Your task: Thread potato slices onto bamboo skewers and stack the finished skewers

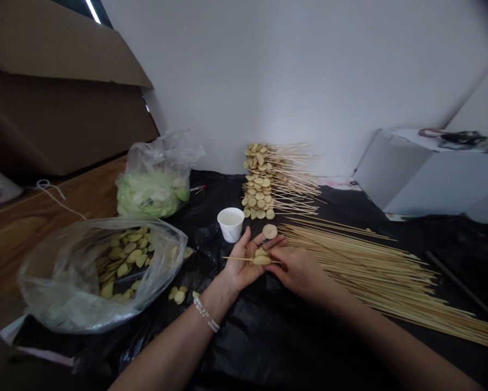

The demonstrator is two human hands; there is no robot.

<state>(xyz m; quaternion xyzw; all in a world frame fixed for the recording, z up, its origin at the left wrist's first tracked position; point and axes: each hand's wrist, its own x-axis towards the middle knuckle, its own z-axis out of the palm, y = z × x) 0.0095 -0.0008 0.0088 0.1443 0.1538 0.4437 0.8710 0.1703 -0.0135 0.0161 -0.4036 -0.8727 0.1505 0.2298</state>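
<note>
Palm up, my left hand (241, 266) has its fingers spread under a thin skewer (239, 258) and a few pale round slices (261, 260). One more slice (270, 231) rests at its fingertips. My right hand (298, 269) pinches the skewer near the slices, its fingers pressed together at the right end. A white paper cup (230, 224) stands just beyond my left hand. To the right lies a wide spread of bare wooden skewers (369, 271). Behind the hands, skewers loaded with slices (260, 190) are stacked in rows.
An open plastic bag (81, 293) of slices lies at the left, with loose slices (178, 295) beside it. Behind it sits a bag of pale green pieces (154, 187). Black sheeting (260, 336) covers the work surface. White boxes (418, 174) stand at the right.
</note>
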